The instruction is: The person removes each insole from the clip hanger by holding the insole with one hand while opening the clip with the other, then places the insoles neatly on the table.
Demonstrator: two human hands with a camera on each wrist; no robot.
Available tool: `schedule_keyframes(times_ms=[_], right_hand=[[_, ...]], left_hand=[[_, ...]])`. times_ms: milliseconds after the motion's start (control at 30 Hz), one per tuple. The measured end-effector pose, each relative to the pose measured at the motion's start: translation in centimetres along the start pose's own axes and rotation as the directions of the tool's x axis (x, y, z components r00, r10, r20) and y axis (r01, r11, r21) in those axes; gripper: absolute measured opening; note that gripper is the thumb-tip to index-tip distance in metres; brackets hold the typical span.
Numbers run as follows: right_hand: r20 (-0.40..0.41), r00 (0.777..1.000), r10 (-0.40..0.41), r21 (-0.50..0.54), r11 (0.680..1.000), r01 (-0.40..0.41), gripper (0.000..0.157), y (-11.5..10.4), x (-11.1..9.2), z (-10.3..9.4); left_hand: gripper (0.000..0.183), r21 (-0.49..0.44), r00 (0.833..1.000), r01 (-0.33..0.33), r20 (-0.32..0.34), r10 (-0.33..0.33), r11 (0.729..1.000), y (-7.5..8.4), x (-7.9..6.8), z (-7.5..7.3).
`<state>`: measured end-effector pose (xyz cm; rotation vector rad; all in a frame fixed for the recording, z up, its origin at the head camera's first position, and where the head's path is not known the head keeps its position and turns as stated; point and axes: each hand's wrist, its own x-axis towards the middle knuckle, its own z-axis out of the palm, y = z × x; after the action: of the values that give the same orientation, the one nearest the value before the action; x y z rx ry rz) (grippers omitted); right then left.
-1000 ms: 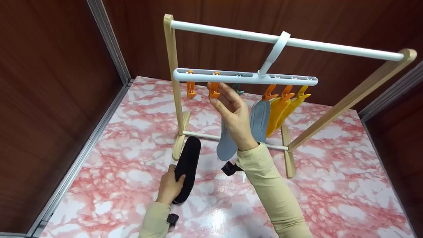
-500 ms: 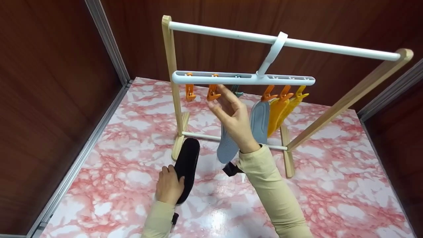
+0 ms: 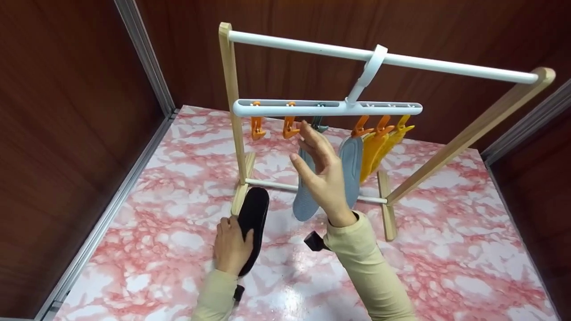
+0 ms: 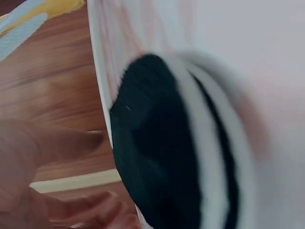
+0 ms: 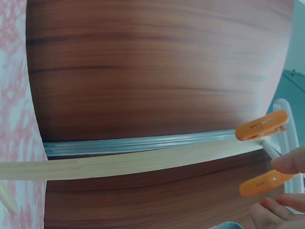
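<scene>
A black insole (image 3: 256, 205) with a fuzzy top and white edging lies on the floor; in the left wrist view, black and white layers (image 4: 167, 143) look stacked. Over its near part is my left hand (image 3: 232, 247), thumb spread across it; the left wrist view shows a gap between thumb and fingers with nothing inside. My right hand (image 3: 328, 183) is beside an orange clip (image 3: 290, 128), fingers parted and holding nothing. That clip and the outer orange clip (image 3: 256, 128) dangle bare from the white hanger (image 3: 290, 108). A green clip (image 3: 318, 122) is partly hidden behind my fingers.
Two grey insoles (image 3: 352, 171) and yellow ones (image 3: 374, 156) hang from the hanger. It hooks over the white bar (image 3: 446, 65) of a wooden-legged rack (image 3: 450, 156). Dark wood-grain walls (image 3: 80, 111) enclose the pink marbled floor (image 3: 169, 267).
My right hand has let go of the inner orange clip and drawn back right and down, fingers spreading. My left hand has shifted slightly over the black insole, which stays nearly in place.
</scene>
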<state>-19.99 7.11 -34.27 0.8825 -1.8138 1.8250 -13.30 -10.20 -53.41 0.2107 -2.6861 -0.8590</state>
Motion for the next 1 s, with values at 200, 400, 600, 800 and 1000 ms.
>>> schedule_keyframes(times_ms=[200, 400, 600, 800, 1000], right_hand=[[-0.088, 0.995, 0.041, 0.006, 0.999, -0.041, 0.03, 0.0, -0.2, -1.2], [-0.151, 0.983, 0.103, 0.053, 0.994, -0.096, 0.017, 0.2, -0.1, -2.2], [-0.193, 0.975, 0.111, 0.111, 0.99, -0.091, 0.009, 0.2, 0.2, -2.7], [-0.222, 0.969, 0.11, 0.091, 0.992, -0.092, 0.009, 0.4, 0.4, -3.0], [-0.248, 0.96, 0.128, 0.124, 0.987, -0.1, 0.01, 0.6, 0.5, -3.2]], left_hand=[[0.043, -0.322, 0.988, -0.126, 0.043, 0.147, 0.938, 1.8, 1.3, 0.5], [0.048, -0.509, 0.947, -0.243, 0.061, 0.316, 0.826, 3.4, 2.7, 1.6], [0.046, -0.618, 0.936, -0.225, 0.077, 0.343, 0.753, 5.1, 3.8, 2.3], [0.05, -0.657, 0.916, -0.213, 0.124, 0.382, 0.723, 6.7, 4.5, 2.7], [0.045, -0.674, 0.914, -0.216, 0.115, 0.39, 0.707, 8.0, 4.7, 3.1]])
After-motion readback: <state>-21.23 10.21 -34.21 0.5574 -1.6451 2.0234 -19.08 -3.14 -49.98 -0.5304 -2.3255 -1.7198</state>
